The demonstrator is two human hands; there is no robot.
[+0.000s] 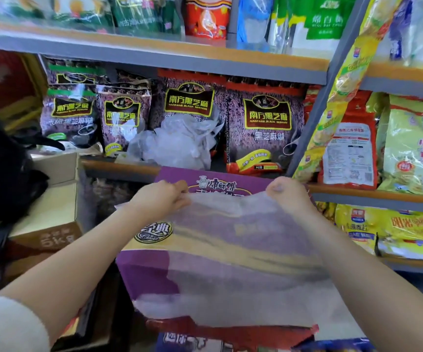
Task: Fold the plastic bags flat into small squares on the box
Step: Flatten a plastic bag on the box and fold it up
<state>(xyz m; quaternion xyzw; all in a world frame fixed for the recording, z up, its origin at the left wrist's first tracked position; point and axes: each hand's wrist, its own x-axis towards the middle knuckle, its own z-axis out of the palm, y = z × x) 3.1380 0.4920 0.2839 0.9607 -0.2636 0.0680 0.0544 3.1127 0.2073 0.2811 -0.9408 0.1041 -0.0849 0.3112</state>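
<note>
1. Now, at the left, the left hand point(163, 198) is pinching the far left corner of a thin, translucent plastic bag point(233, 260), fingers clenched on the film.
2. Between the hands, the bag is lying spread over the purple cardboard box point(144, 278), probably being pulled taut so it flattens for a first fold.
3. At the right, the right hand point(288, 194) is gripping the far right corner.
4. Farther back, crumpled bags point(180, 143) are waiting on the shelf point(119, 167).

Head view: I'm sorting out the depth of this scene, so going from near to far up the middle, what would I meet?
Translucent plastic bag spread over the purple box → both hands pinching its far edge, left hand, right hand → crumpled bags on the shelf → black sesame packs.
</note>
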